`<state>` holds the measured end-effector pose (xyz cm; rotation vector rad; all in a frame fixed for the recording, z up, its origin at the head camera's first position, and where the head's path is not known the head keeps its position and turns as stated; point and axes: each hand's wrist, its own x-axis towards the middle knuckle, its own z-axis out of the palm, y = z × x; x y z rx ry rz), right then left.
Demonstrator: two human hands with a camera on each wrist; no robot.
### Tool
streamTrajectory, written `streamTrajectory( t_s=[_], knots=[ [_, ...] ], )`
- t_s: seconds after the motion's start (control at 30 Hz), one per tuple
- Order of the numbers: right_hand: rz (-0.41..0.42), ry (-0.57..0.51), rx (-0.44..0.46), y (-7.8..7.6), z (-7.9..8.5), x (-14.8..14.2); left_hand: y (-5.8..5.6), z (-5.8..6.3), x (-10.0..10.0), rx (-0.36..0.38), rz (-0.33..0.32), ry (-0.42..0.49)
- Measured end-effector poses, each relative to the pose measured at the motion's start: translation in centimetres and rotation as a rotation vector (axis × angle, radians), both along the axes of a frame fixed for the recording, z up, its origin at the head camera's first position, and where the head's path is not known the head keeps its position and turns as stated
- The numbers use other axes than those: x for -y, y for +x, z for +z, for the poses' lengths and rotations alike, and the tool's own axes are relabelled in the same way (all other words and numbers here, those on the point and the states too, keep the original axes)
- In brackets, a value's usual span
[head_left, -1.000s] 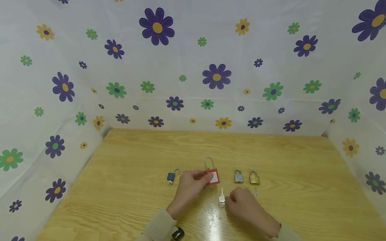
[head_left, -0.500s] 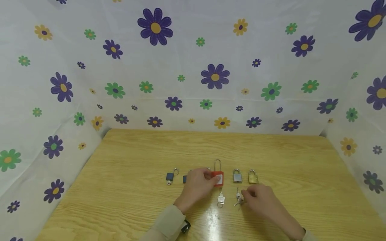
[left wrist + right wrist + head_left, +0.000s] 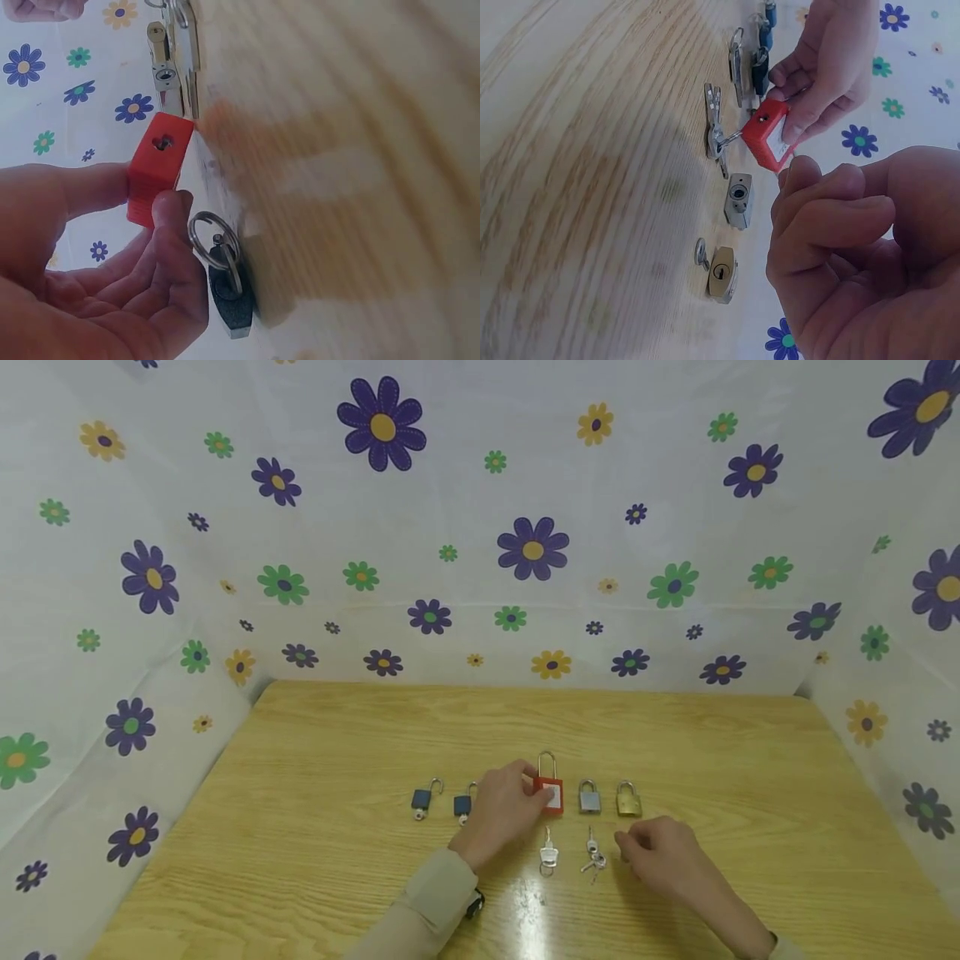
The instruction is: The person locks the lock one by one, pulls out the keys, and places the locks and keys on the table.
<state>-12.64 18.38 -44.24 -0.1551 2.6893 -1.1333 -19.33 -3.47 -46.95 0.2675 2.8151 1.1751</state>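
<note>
My left hand pinches a red padlock with a white label between thumb and fingers, its long shackle pointing away from me. In the left wrist view, the keyhole end of the red padlock faces the camera, tilted and seemingly just above the table. My right hand hovers at the right, fingers loosely curled, holding nothing. Left of it lie a small bunch of keys and a larger key on a ring. A silver padlock and a brass padlock lie beyond the right hand.
Two blue padlocks with raised shackles lie left of my left hand. A dark padlock with metal rings shows beside the left fingers in the left wrist view. Near the brass padlock lies a small key. Flowered cloth surrounds the wooden table.
My left hand has carried the red padlock rightward, into line with the silver and brass padlocks. My right hand has drawn away to the right, uncovering the small bunch of keys.
</note>
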Motion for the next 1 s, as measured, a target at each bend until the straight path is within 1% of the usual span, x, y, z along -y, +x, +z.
streamTrajectory(
  t_s=[0.17,0.23,0.4,0.47,0.5,0.6,0.7,0.87,1.0],
  knots=[
    [0.002,0.000,0.003,0.1,-0.1,-0.1,-0.2,0.0,0.0,0.032,-0.006,-0.010],
    [-0.003,0.003,0.003,0.1,-0.2,-0.1,-0.4,0.1,0.0,0.040,-0.021,-0.021],
    [-0.033,0.004,0.014,0.3,-0.2,0.1,-0.9,0.1,-0.1,0.001,-0.078,-0.061],
    [-0.039,0.005,0.018,0.4,-0.3,0.2,-1.0,0.1,-0.2,-0.006,-0.084,-0.076],
    [-0.040,0.008,0.017,0.4,-0.3,0.2,-1.0,0.1,-0.2,0.002,-0.085,-0.081],
    [-0.044,0.022,0.005,0.4,-0.5,0.2,-1.0,0.1,-0.2,0.014,-0.070,-0.082],
    [-0.048,0.029,0.001,0.4,-0.5,0.2,-1.0,0.1,-0.2,0.010,-0.060,-0.084],
    [-0.042,0.019,0.023,0.5,-0.6,0.2,-1.1,0.2,-0.1,0.015,-0.046,-0.098],
    [-0.039,0.021,0.020,0.6,-0.7,0.3,-0.9,0.3,0.7,0.050,-0.022,-0.063]
  ],
)
